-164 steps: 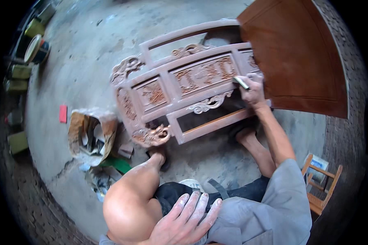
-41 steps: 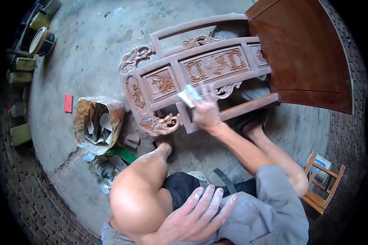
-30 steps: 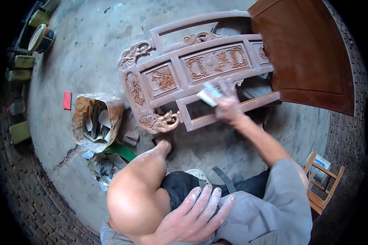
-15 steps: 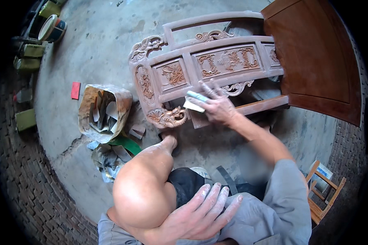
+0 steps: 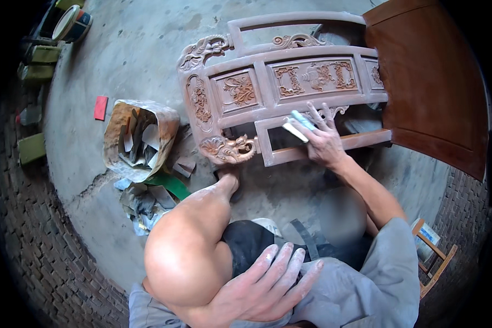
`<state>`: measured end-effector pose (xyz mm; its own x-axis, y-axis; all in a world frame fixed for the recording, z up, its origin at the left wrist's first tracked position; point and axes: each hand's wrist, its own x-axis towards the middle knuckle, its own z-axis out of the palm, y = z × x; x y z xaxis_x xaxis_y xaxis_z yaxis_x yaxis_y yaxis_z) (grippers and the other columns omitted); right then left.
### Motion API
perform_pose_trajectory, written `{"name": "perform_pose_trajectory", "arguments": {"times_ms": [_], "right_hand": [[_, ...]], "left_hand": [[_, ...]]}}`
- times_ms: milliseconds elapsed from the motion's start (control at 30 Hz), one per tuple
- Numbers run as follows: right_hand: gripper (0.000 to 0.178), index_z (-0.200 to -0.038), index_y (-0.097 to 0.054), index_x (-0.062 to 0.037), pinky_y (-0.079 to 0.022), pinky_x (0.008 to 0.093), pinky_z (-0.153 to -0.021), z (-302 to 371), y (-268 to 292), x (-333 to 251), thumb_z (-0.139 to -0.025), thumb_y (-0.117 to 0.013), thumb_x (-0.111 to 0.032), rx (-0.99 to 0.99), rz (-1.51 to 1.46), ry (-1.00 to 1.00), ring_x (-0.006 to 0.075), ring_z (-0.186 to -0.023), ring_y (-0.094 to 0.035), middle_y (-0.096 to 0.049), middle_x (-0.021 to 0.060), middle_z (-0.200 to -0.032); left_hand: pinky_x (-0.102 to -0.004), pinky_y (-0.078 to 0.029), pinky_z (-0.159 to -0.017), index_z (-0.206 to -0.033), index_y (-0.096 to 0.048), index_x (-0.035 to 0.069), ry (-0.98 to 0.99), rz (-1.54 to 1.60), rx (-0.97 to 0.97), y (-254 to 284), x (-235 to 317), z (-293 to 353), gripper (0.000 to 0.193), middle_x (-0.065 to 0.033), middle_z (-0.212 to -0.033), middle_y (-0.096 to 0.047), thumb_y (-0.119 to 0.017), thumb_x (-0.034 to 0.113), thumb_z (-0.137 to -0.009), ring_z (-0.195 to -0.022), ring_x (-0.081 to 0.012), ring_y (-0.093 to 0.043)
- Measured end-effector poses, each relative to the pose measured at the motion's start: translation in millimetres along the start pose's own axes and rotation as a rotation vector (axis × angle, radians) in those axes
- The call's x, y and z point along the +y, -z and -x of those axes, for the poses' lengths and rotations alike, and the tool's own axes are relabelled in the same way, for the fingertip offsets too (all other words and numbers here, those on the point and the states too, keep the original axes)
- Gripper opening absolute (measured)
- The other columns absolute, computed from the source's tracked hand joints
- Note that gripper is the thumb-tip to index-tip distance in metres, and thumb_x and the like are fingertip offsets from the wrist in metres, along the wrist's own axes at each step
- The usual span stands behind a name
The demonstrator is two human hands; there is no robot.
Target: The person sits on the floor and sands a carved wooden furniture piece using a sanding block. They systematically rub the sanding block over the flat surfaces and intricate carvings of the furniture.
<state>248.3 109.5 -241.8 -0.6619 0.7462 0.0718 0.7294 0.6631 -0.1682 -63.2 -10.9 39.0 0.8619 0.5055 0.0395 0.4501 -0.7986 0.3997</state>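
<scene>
I've the L cam of 2 on my head, wide fisheye, facing down & fwd: my dust-whitened bare left hand [image 5: 262, 287] v. near at btm, the carved pinkish-brown wooden frame [image 5: 317, 76] farther off up top; dim rim's hard to read.

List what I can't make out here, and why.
All in the head view:
Right end of the pale carved wooden frame: hidden behind the reddish-brown wooden panel.
Full shape of the flat white-and-blue pad: partly covered by the bare right hand.
Bottom of the stained, open-topped bin: under flat scraps.
Smeared grey patch beside the right forearm: too blurred.
</scene>
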Motion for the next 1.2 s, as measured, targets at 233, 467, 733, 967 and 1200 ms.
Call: {"name": "perform_pose_trajectory", "arguments": {"times_ms": [233,467,733,967,1200], "right_hand": [[0.061,-0.146,-0.063,-0.0112,-0.015,0.0665,-0.129,-23.4,-35.0,-97.6,-0.085,-0.065,-0.016,0.083,-0.129,-0.148,0.0421,-0.156,-0.035,-0.059,0.0124,-0.153],[0.064,-0.148,-0.061,-0.0130,-0.012,0.0660,-0.130,-32.5,-29.0,-100.3,-0.084,-0.063,-0.012,0.082,-0.155,-0.175,0.0417,-0.156,-0.036,-0.067,0.0114,-0.144],[0.073,-0.153,-0.057,-0.0153,-0.012,0.0690,-0.129,24.4,-31.6,-130.9,-0.081,-0.064,-0.010,0.053,-0.184,-0.194,0.0431,-0.156,-0.033,-0.053,0.0078,-0.161],[0.072,-0.153,-0.057,-0.0127,-0.013,0.0679,-0.128,25.7,-27.6,-164.0,-0.081,-0.063,-0.005,0.109,-0.267,-0.386,0.0454,-0.155,-0.033,-0.060,0.0117,-0.152],[0.065,-0.148,-0.060,-0.0061,-0.011,0.0703,-0.127,-5.3,-41.7,-147.0,-0.083,-0.066,-0.009,0.186,-0.257,-0.475,0.0479,-0.154,-0.034,-0.063,0.0180,-0.148]], "left_hand": [[-0.0424,-0.053,-0.112,-0.144,-0.055,0.001,-0.106,-0.093,0.016,6.3,-7.3,-3.8,0.051,-0.0173,-0.130,-0.067,-0.051,0.017,-0.095,-0.123,-0.0304,-0.068],[-0.0429,-0.049,-0.115,-0.144,-0.056,0.004,-0.105,-0.083,0.013,4.5,-3.7,-3.9,0.052,-0.0142,-0.128,-0.068,-0.052,0.021,-0.095,-0.124,-0.0308,-0.067],[-0.0398,-0.050,-0.109,-0.141,-0.064,0.013,0.081,0.075,0.149,-21.1,9.6,-0.4,0.042,-0.0083,-0.128,-0.069,-0.055,0.021,-0.100,-0.121,-0.0246,-0.065],[-0.0414,-0.052,-0.105,-0.139,-0.067,0.012,0.026,0.003,0.220,-40.6,1.3,14.2,0.043,-0.0089,-0.130,-0.068,-0.060,0.029,-0.101,-0.118,-0.0265,-0.067],[-0.0433,-0.053,-0.105,-0.142,-0.064,0.006,0.089,0.235,-0.047,-7.5,2.9,8.3,0.049,-0.0115,-0.128,-0.069,-0.066,0.027,-0.097,-0.121,-0.0296,-0.065]]}}
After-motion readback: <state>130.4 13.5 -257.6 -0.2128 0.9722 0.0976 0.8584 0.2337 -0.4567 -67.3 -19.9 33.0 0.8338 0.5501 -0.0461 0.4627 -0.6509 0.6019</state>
